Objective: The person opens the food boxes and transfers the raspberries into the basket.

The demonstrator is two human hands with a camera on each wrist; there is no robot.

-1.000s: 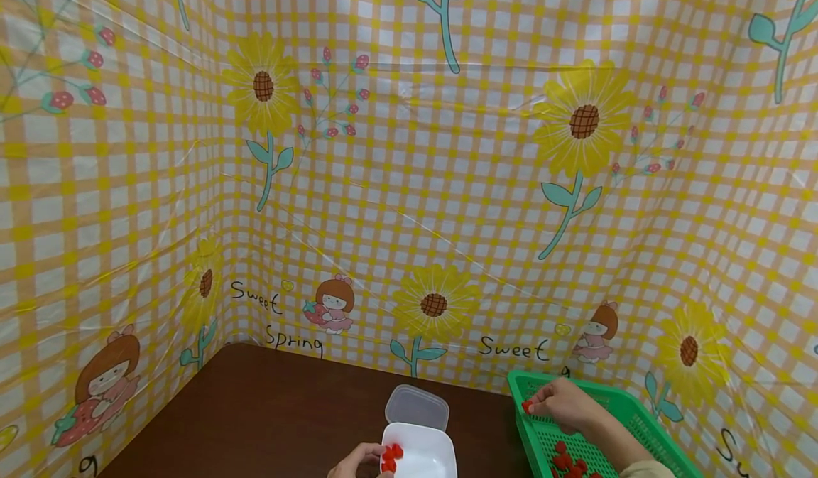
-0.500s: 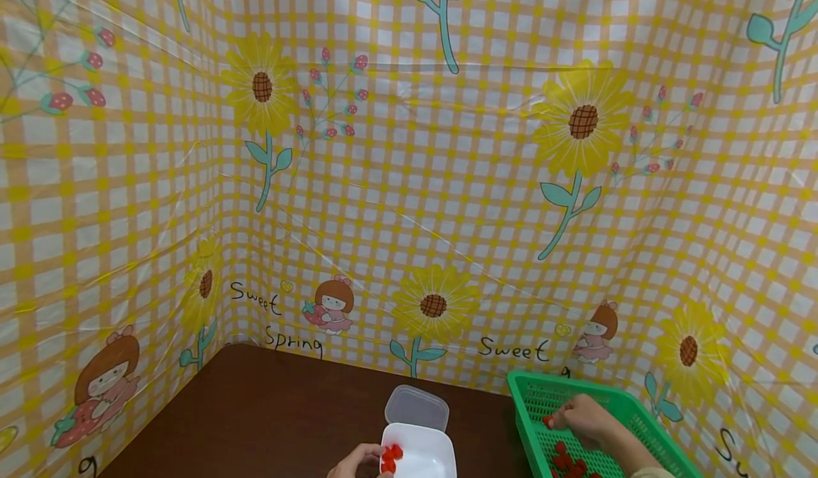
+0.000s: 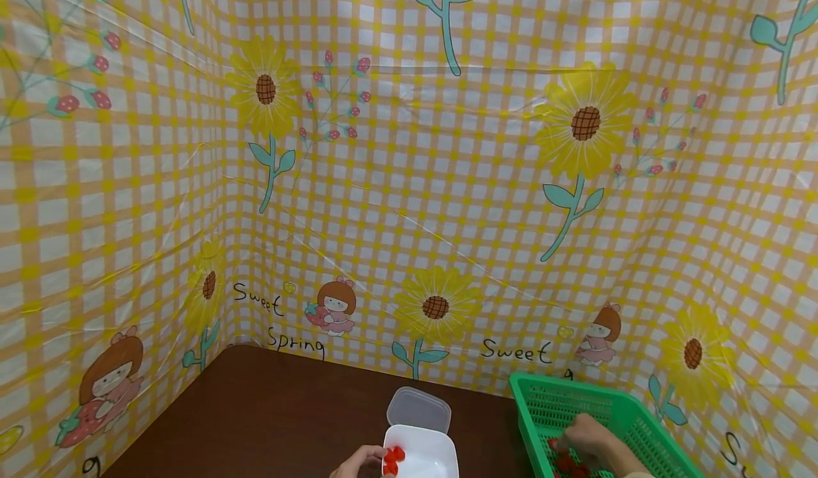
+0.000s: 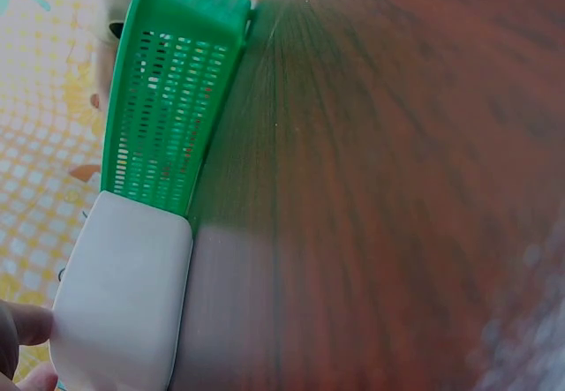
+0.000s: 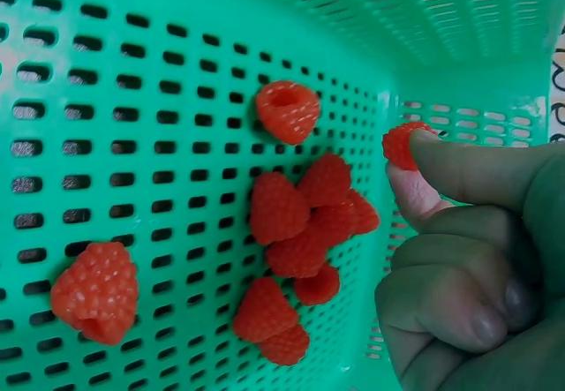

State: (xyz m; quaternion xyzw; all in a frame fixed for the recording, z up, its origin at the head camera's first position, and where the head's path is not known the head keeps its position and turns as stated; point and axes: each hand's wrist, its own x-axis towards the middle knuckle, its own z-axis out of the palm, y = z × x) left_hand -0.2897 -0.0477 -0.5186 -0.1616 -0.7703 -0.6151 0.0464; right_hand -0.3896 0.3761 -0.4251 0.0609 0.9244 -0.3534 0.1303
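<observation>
My left hand point(image 3: 356, 462) grips the left rim of a white plastic box point(image 3: 437, 449), which holds several red raspberries point(image 3: 392, 459) near that side. In the left wrist view the white box point(image 4: 124, 289) shows its outer face, with fingertips at its edge. Over at the right, my right hand point(image 3: 591, 437) is down inside a green slotted basket point(image 3: 521, 407). Thumb and index finger pinch one raspberry point(image 5: 402, 146) in the right wrist view, the other fingers curled. Below, several raspberries point(image 5: 279, 207) lie clustered on the basket floor, and a single raspberry point(image 5: 95, 292) lies apart.
A translucent lid point(image 3: 418, 410) lies on the dark brown table point(image 3: 287, 414) just behind the white box. Checked sheeting with printed sunflowers point(image 3: 435, 307) encloses the table at the back and both sides. The basket stands against the right part of it.
My right hand, pinching a raspberry, has moved from the basket's left rim right and down into the basket, toward the raspberry cluster. The left hand and white box stay in place.
</observation>
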